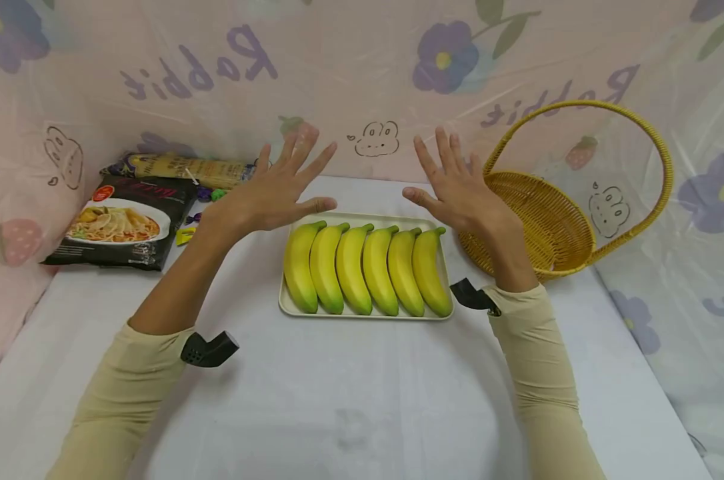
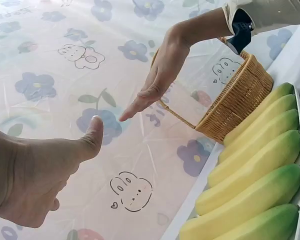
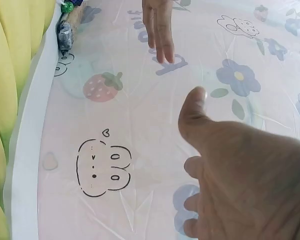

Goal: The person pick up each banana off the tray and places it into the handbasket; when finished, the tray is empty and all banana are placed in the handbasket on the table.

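Note:
Several yellow bananas with green tips [image 1: 350, 270] lie side by side on a cream rectangular tray [image 1: 365, 317] in the middle of the table. My left hand [image 1: 284, 183] is raised above the tray's far left corner, fingers spread, holding nothing. Over the far right corner my right hand [image 1: 458, 187] is raised the same way, its fingers apart and nothing in it. A yellow wicker basket [image 1: 536, 220] with a tall hoop handle stands just right of and behind the right hand. In the left wrist view the bananas [image 2: 255, 175] lie below both hands.
At the back left lies a black noodle packet [image 1: 128, 220], with a long yellow-gold packet [image 1: 188, 170] behind it. Small wrapped sweets [image 1: 186, 235] sit beside the noodle packet. A patterned plastic sheet [image 1: 362, 80] hangs around the table's back and sides.

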Demonstrator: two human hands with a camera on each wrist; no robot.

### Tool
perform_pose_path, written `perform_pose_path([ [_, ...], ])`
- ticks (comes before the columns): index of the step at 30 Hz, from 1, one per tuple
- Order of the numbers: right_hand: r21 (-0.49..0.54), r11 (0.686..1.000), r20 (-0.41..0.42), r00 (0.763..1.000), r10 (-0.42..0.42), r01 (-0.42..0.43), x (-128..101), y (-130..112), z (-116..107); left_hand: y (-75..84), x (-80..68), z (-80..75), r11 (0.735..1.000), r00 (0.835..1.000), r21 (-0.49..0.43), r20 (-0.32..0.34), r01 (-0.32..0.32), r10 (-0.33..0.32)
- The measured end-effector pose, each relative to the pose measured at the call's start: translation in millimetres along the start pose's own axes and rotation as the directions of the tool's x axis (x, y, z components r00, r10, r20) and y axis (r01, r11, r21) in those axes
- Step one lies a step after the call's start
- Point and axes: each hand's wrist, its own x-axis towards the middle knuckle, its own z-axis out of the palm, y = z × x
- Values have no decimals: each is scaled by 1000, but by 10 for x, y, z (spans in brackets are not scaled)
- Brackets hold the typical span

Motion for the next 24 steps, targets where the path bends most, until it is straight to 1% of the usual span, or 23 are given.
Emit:
perform_pose_path([
  [4,22,1000,-9,1000,-11,11,-42,10,0,-28,-18,29,1000,1000,1,30,-1,1],
  [8,44,999,-12,1000,-23,24,-110,24,-9,-60,-60,93,1000,997,-17,81,-6,8],
  [13,50,998,40,998,-39,37,-214,47,10,-105,-163,196,997,991,-79,135,-13,23],
  [18,-4,999,83,996,-31,32,-362,83,120,-210,-281,337,993,984,-118,175,12,9],
  [21,-27,999,68,997,-19,21,-441,120,213,-301,-340,438,994,980,-106,201,27,-5],
  [24,-25,1000,42,999,-8,9,-480,149,307,-393,-403,524,995,973,-95,232,34,-11],
])
